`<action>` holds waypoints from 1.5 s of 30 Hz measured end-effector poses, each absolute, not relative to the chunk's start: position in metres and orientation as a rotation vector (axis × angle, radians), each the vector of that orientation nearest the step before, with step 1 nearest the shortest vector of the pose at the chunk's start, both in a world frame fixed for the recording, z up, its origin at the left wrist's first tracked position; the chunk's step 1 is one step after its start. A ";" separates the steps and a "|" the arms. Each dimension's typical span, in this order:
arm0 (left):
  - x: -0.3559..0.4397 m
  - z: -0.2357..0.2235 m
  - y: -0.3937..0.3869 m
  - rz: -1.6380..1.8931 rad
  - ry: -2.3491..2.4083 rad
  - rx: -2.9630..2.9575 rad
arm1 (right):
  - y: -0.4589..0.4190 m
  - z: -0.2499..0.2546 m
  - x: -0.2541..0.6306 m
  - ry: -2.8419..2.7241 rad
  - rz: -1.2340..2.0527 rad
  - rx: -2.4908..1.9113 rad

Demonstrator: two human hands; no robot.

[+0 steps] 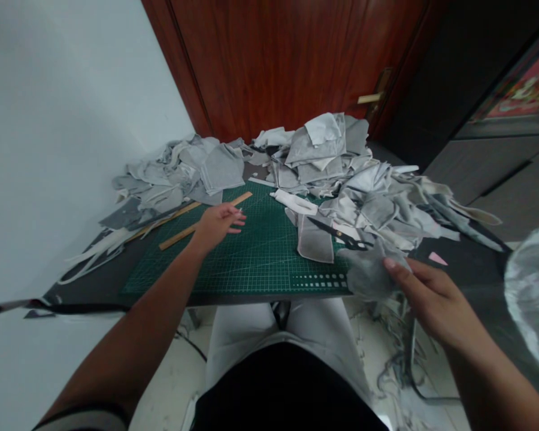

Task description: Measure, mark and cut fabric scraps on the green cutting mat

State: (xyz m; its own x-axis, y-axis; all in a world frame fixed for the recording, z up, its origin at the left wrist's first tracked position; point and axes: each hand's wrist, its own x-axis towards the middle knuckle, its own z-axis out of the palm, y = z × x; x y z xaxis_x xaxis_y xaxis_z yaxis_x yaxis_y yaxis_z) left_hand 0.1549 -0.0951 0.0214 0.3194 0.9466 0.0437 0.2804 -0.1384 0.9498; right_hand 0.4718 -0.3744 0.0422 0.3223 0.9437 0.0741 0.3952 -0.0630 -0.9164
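Directions are from the middle of the green cutting mat (260, 263). At 4 o'clock, the right hand (424, 287) pinches a gray cloth piece (372, 275) between thumb and fingers; its folds blur and overhang the table's (467, 269) near edge. The left hand (220, 224), at 11 o'clock, has loosely spread outer fingers; a pale speck shows by the thumb and index finger, but whether it is pinched is unclear. One pair of black scissors (336, 232) lies at 2 o'clock across one gray rectangular pouch (315, 239), its handles close to the held cloth. Two wooden strips lie at 10 o'clock: the nearer (179, 237) passes behind the left hand, the farther (179, 212) is partly covered. Two scrap heaps, at 10 (161, 179) and 1 o'clock (341, 158), overlap too much to count. One clear plastic bag (534, 287) is cut off at 3 o'clock.
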 end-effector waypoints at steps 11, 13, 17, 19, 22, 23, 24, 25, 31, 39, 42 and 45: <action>0.164 0.015 -0.096 0.984 1.176 1.801 | -0.387 0.045 0.452 -1.462 0.529 -1.555; 0.169 0.013 -0.098 0.960 1.134 1.819 | -0.387 0.042 0.449 -1.492 0.494 -1.561; 0.177 0.008 -0.104 0.954 1.044 1.773 | -0.388 0.036 0.445 -1.576 0.487 -1.577; 0.179 0.006 -0.105 0.941 1.004 1.705 | -0.388 0.034 0.443 -1.596 0.516 -1.575; 0.178 0.002 -0.104 0.865 0.990 1.679 | -0.389 0.032 0.439 -1.602 0.553 -1.569; 0.176 0.001 -0.103 0.832 1.001 1.708 | -0.389 0.031 0.438 -1.604 0.571 -1.571; 0.175 0.001 -0.103 0.801 1.015 1.753 | -0.389 0.030 0.438 -1.609 0.598 -1.572; 0.173 0.000 -0.102 0.770 1.028 1.809 | -0.389 0.029 0.438 -1.616 0.633 -1.574; 0.177 0.003 -0.083 0.621 1.105 2.252 | -0.392 0.025 0.434 -1.769 0.924 -1.473; 0.213 0.053 -0.109 0.736 0.616 2.116 | -0.372 0.038 0.416 -1.755 0.896 -1.420; 0.217 0.070 -0.158 0.244 0.241 1.958 | -0.351 0.051 0.408 -1.819 0.821 -1.405; 0.210 0.082 -0.183 0.150 0.294 1.965 | -0.330 0.067 0.399 -1.893 0.715 -1.367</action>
